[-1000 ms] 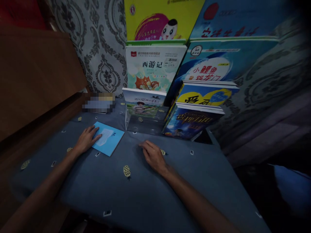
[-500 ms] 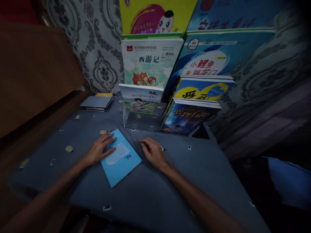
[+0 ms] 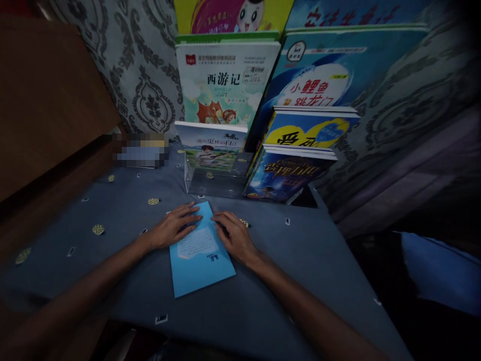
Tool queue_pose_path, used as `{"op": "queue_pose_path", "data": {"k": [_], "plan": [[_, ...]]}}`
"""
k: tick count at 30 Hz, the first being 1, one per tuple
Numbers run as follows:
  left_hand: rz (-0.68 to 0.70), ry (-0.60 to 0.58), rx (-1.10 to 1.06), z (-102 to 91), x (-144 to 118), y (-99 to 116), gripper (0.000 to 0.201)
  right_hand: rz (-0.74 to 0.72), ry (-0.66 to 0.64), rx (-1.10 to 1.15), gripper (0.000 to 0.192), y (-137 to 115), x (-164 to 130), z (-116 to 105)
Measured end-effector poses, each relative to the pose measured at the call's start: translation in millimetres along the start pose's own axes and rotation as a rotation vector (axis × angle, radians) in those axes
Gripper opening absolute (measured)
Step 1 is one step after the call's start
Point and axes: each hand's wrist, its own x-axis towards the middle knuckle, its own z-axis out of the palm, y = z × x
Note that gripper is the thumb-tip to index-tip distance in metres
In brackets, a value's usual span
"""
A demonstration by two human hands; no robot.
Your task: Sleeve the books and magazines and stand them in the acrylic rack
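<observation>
A light-blue book (image 3: 203, 278) lies flat on the cloth-covered table, its cover bearing a pale text panel and small dark lettering. My left hand (image 3: 176, 226) rests on its upper left part, palm down with fingers stretched over the cover. At the upper right edge of the same book is my right hand (image 3: 235, 238), its fingers bent and its thumb and fingertips closed on the edge. How far the fingers reach under the cover is hidden.
Behind the hands, a clear stand (image 3: 218, 183) holds an upright book (image 3: 214, 143) with a landscape cover. A dark blue book (image 3: 287, 173) and taller books (image 3: 225, 80) stand beside and behind it. A blurred stack (image 3: 141, 153) lies back left, near a brown wooden panel (image 3: 48, 95).
The light-blue book has slid right and turned to lie straighter, my left hand moving along on it. My right hand now meets its edge; before, it was apart. The view has shifted slightly.
</observation>
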Motion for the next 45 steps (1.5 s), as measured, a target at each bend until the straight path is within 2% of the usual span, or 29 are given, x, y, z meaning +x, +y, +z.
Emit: {"op": "queue_pose_path", "data": {"k": [6, 14, 21, 29, 32, 34, 37, 41, 45], "plan": [[0.125, 0.001, -0.049, 16.1, 33, 12, 0.038, 0.077, 0.002, -0.032, 0.031, 19, -7, -12], [0.216, -0.082, -0.107, 30.4, 73, 31, 0.037, 0.216, 0.038, -0.077, 0.032, 44, -29, -48], [0.301, -0.101, -0.147, 42.8, 104, 44, 0.036, 0.318, 0.046, -0.244, 0.033, 64, -49, -76], [0.370, -0.125, -0.182, 53.5, 132, 49, 0.033, 0.391, 0.142, -0.427, 0.031, 93, -71, -97], [0.356, -0.124, -0.149, 53.0, 134, 54, 0.033, 0.396, 0.160, -0.455, 0.031, 96, -73, -100], [0.317, -0.083, -0.087, 51.9, 129, 58, 0.033, 0.378, 0.163, -0.444, 0.031, 91, -72, -100], [0.154, 0.032, 0.037, 50.1, 115, 63, 0.034, 0.275, 0.147, -0.368, 0.032, 73, -65, -96], [-0.050, 0.114, 0.121, 49.4, 100, 62, 0.031, 0.118, 0.025, -0.283, 0.033, 44, -53, -79], [-0.070, 0.095, 0.177, 50.7, 100, 60, 0.025, 0.123, -0.040, -0.305, 0.036, 36, -47, -59]]}}
